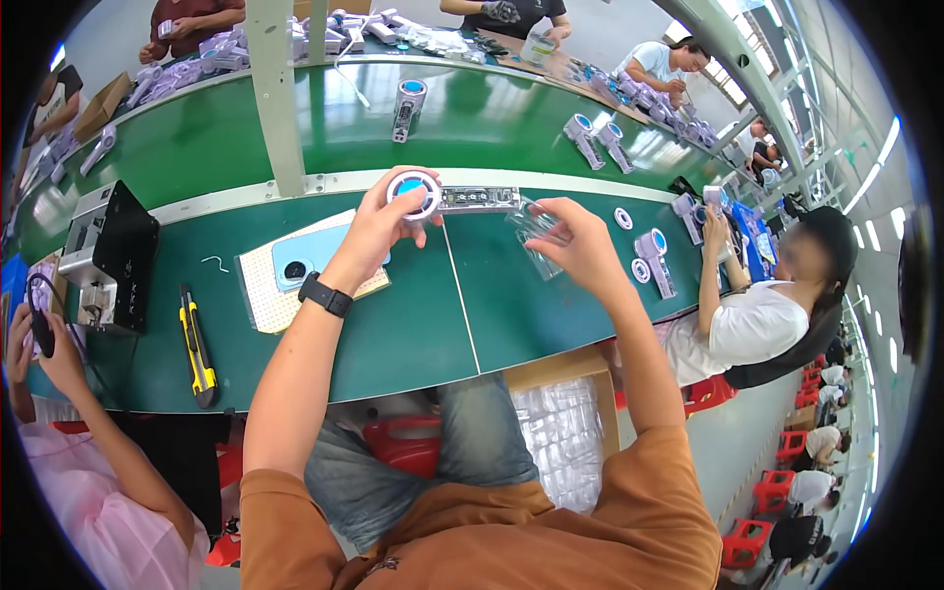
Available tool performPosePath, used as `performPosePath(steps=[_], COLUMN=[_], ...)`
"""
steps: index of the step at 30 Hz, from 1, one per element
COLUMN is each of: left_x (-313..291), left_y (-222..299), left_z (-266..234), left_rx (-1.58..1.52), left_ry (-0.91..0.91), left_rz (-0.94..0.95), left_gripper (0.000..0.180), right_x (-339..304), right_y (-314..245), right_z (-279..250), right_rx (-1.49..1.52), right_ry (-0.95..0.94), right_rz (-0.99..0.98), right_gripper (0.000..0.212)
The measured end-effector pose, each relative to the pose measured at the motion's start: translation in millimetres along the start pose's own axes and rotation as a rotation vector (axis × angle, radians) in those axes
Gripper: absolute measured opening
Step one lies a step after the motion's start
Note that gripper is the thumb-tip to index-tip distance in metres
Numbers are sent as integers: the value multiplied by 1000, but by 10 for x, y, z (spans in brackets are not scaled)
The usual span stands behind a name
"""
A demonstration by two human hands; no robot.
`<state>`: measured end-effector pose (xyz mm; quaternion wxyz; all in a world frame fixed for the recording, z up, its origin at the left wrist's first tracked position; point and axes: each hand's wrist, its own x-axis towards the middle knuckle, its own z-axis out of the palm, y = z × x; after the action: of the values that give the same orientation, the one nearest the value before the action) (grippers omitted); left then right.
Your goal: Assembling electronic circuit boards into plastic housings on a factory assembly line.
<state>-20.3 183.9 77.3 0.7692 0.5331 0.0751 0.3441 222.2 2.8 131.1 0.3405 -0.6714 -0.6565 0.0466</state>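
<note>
- Green tabletop (413,349): carried the work, a cardboard box (559,370) of clear plastic pieces sitting below its near edge.
- Handheld fan (470,200): was near the tabletop's far edge, its handle open; the left hand (380,224) gripped its round head with curled fingers.
- Clear plastic piece (544,264): the right hand (578,241) pinched it near the handle's end; contact was unclear. The step seemed to be covering the handle; the next move apparently called for aligning their edges.
</note>
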Motion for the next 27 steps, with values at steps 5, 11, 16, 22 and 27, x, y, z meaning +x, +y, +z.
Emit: performPosePath(steps=[5, 11, 16, 22, 27], left_x=[-20, -120, -113, -54, -33], left_y=[51, -156, -112, -155, -130], left_z=[-16, 285, 199, 174, 285], left_rx=[69, 126, -62, 76, 18], left_ry=[-86, -166, -96, -111, 285], left_rz=[-23, 35, -52, -122, 30], left_gripper=[35, 34, 36, 47, 72], right_x=[24, 84, 72, 113, 579], right_y=[-46, -380, -561, -241, 84], right_z=[-154, 254, 349, 518, 638], right_rx=[-6, -6, -54, -49, 886], right_ry=[-69, -188, -42, -51, -331], right_rz=[5, -100, -137, -93, 530], right_gripper=[49, 44, 43, 38, 24])
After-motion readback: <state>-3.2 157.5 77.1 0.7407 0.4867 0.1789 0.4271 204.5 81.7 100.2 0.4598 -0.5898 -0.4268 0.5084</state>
